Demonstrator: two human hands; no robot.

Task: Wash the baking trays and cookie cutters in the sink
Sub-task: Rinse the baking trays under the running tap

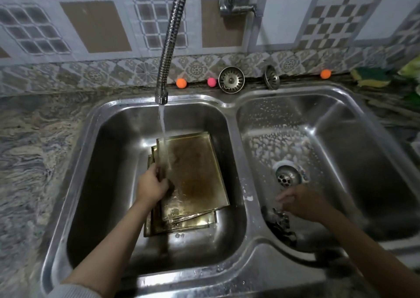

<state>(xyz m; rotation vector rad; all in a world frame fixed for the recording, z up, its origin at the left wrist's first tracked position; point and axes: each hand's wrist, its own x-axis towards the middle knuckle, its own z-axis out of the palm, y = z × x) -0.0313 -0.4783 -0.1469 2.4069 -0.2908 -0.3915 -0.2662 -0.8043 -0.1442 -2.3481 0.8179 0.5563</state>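
Observation:
Several golden baking trays (195, 175) lie stacked in the left basin (109, 161) of a steel double sink. Water from the flexible tap (169, 47) falls on the stained top tray. My left hand (151, 185) grips that tray's left edge, thumb on its inner face. In the right basin (352, 138), dark metal cookie cutters (280, 221) lie in a pile at the near left corner. My right hand (302, 201) hovers just above them, blurred, fingers pointing left and loosely bent; nothing shows in its grasp.
A drain (287, 176) sits in the right basin, which is spotted with foam. Two strainer plugs (231, 79) stand on the back ledge with small orange and pink balls (181, 83). A yellow-green sponge (371, 77) lies at the far right. Marbled counter (34, 150) lies to the left.

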